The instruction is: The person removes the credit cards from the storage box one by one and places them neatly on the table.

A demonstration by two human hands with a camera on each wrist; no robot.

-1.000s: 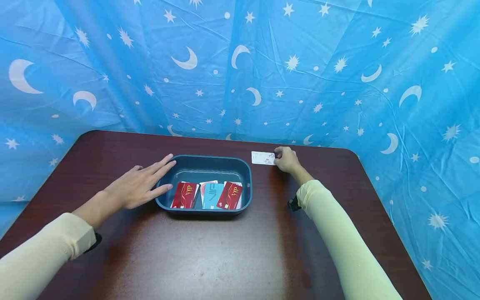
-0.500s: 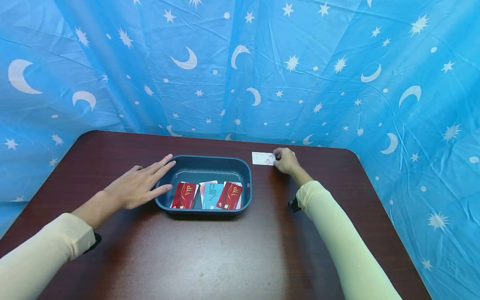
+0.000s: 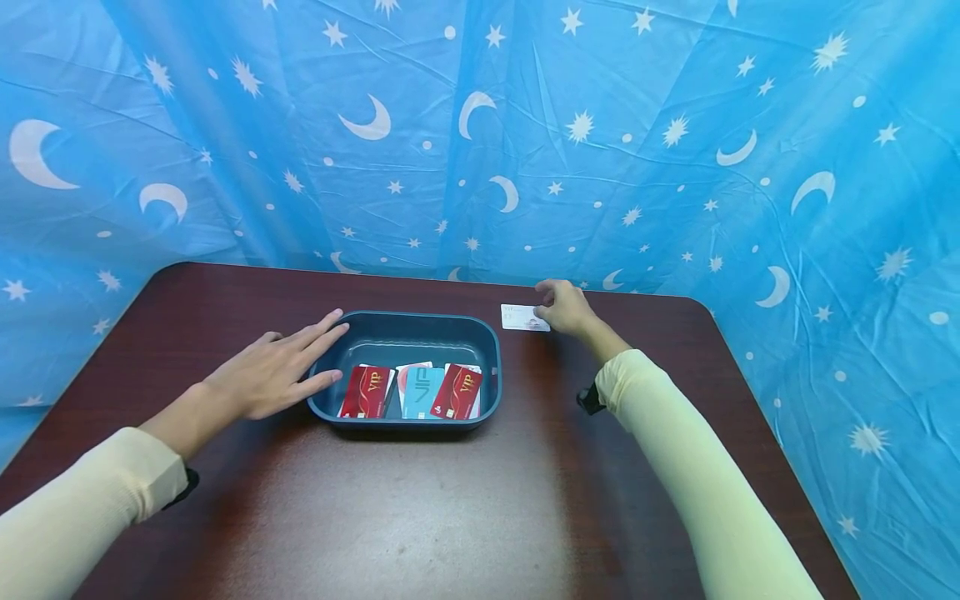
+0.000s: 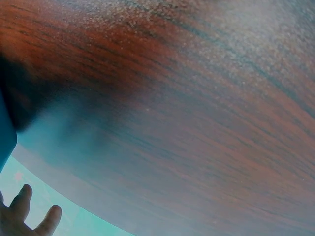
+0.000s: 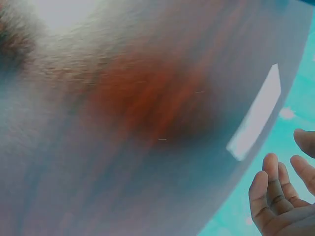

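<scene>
My left hand (image 3: pixel 266 377) rests, fingers spread, at the left rim of a dark teal tray (image 3: pixel 495 367). Several cards lie in the tray: a red VIP card (image 3: pixel 367 390) at left, a light blue VIP card (image 3: pixel 422 392) and a second red VIP card (image 3: pixel 457 392) at right, with white ones partly hidden beneath. A white card (image 3: pixel 517 317) lies flat on the table, right of the tray. Over its right end hovers my right hand (image 3: pixel 567 310), thumb and fingers parted and loosely bent. The right wrist view shows a gap between these fingers (image 5: pixel 258 189) and the white card (image 5: pixel 258 115).
The dark brown table (image 3: pixel 442 517) has a glossy surface. Along its far edge hangs a blue curtain (image 3: pixel 637 167) printed with white moons and stars, which continues down the right side.
My right hand has risen off the white card's right end and shifted slightly left, its fingers parting. The card stays flat in place. My left hand and the tray keep their position.
</scene>
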